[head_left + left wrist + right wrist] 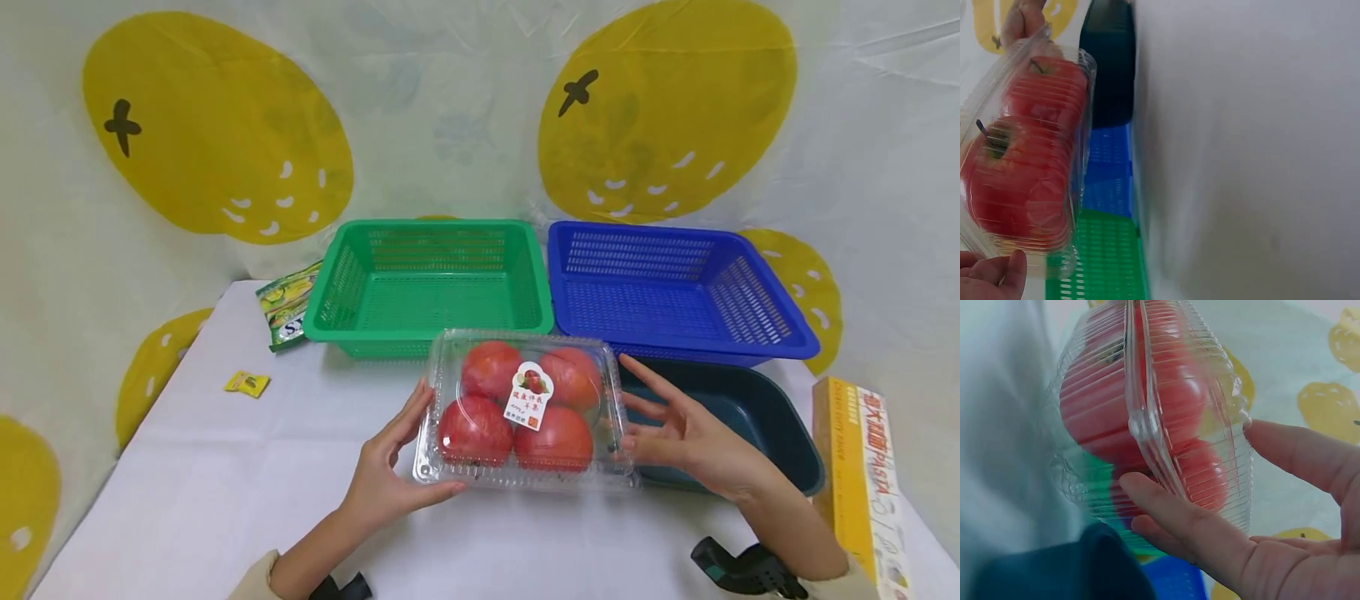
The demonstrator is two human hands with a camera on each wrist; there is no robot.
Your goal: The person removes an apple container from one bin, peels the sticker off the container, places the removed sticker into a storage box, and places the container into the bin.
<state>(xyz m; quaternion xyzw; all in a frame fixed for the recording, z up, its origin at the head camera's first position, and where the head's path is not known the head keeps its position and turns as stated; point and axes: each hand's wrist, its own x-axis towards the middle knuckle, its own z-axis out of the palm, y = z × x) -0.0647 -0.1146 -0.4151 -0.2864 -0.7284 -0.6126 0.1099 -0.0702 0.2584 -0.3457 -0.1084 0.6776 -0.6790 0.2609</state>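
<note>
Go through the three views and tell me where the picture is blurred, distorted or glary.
Head view: sharp, evenly lit, wide-angle bending at the edges; faint glare on the clear tomato box between left hand and right hand. Left wrist view: table smeared, box edges soft. Right wrist view: box ribs fairly clear, fingers and background soft.

A green basket (427, 283) stands at the back of the white table (225, 483), with a blue basket (667, 287) touching its right side and a dark teal tub (757, 417) just in front of that blue one. Left of the green basket lies a green snack packet (287, 304), and a small yellow sachet (247, 383) lies on the cloth in front of that packet. Far right of the green basket, beyond the tub, 1 yellow pasta box (862, 475) rests at the table's edge, and a pale backdrop with big yellow fruit prints (217, 125) hangs behind.
</note>
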